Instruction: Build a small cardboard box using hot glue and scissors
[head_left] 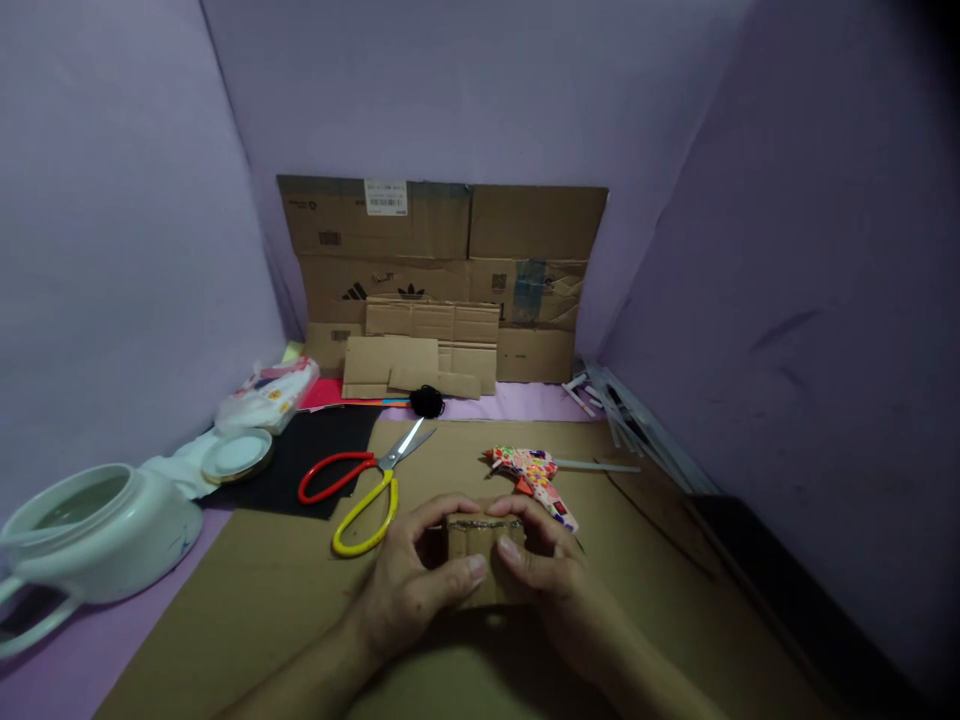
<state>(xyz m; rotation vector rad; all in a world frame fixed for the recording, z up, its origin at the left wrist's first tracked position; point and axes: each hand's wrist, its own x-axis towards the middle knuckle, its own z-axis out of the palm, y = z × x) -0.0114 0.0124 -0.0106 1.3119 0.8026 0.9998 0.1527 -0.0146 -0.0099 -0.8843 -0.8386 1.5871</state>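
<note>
Between both hands I hold a small brown cardboard piece (486,545), its top edge showing the corrugated layer. My left hand (420,570) grips its left side, thumb flat on the near face and fingers behind. On the right side my right hand (551,555) pinches it the same way, thumb near the top edge. Scissors (386,465) with one red and one yellow handle lie spread to the left of my hands. Beyond my right hand rests a flower-patterned hot glue gun (531,470) with a glue stick (600,466) in its back end.
A cardboard sheet (247,580) covers the work surface. At left stand a white teapot (142,530) and its lid (237,455), near black paper (300,440). Cardboard pieces (390,360) and a black yarn bundle (427,401) sit at the back; glue sticks (630,420) and a dark slab (772,570) lie right.
</note>
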